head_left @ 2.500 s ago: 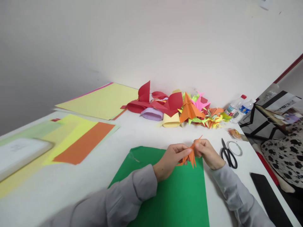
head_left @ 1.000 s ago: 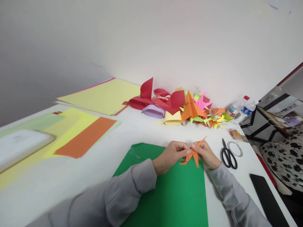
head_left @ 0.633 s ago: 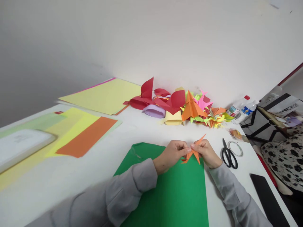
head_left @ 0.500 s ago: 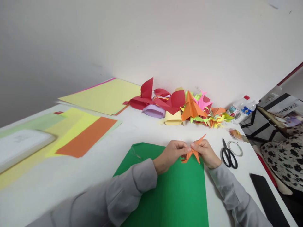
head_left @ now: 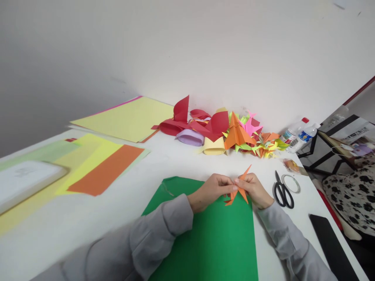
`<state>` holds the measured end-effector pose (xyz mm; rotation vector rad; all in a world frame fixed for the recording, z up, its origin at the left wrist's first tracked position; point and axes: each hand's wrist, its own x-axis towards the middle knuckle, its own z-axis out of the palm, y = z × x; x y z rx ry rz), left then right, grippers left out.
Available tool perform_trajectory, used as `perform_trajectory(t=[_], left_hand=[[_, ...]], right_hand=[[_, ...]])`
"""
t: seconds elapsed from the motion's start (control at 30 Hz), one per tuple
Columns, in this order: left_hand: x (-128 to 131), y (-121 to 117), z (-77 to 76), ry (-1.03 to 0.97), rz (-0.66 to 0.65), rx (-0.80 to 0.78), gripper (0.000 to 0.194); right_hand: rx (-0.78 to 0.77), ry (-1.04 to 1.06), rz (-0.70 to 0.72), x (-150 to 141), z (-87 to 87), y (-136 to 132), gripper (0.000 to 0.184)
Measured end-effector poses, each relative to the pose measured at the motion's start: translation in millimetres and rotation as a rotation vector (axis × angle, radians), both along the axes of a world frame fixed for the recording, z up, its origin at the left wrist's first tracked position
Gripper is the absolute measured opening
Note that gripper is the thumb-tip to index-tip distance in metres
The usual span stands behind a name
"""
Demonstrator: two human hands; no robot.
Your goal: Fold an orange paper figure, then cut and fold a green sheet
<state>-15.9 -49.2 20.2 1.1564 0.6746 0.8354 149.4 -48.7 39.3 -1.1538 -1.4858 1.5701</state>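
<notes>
Over the green sheet [head_left: 216, 234], an orange origami figure [head_left: 242, 193] with several thin points is held up between both hands. My left hand [head_left: 211, 190] pinches its left side between thumb and fingers. On the other side my right hand [head_left: 255, 190] grips it near the middle, thumb tip close to the left fingertips. One long point sticks up past the right fingers, and others hang down below. The fingers hide the centre of the figure, so its full shape cannot be made out.
Red, lilac, orange and pink paper pieces [head_left: 237, 132] lie piled by the wall, beside two bottles [head_left: 303, 136]. Black scissors [head_left: 283, 193] and a tape roll [head_left: 291, 183] lie right. Coloured sheets [head_left: 108, 171] and a white box [head_left: 26, 181] are left. A person in patterned clothing [head_left: 351, 195] sits right.
The orange origami figure has tilted slightly, its upper point shifting a little left. Both hands keep their pinch on it and have barely moved.
</notes>
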Motion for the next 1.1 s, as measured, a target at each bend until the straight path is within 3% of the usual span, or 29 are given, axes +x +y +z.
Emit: perform_trajectory(t=[0.1,0.37,0.77,1.0,1.1], left_hand=[[-1.6,1.8,0.0,0.003,-0.012,0.01,0.038],[-2.2,4.5,2.5,-0.114,0.155,0.035,0.038],[-0.1,5.3,-4.5,-0.126,0.059,-0.094,0.034],[0.2,5.8,-4.3,-0.202,0.135,-0.096,0.032],[0.7,6.3,-6.4,-0.142,0.143,-0.066,0.031]], right_hand=[[0.015,-0.026,0.008,-0.4,0.0,-0.2,0.052],[0.164,-0.124,0.073,-0.4,5.3,-0.3,0.054],[0.042,-0.045,0.158,6.6,-7.2,3.0,0.054],[0.1,0.005,-0.023,4.1,-6.0,5.3,0.047],[0.114,0.022,-0.106,5.1,-8.2,7.3,0.048]])
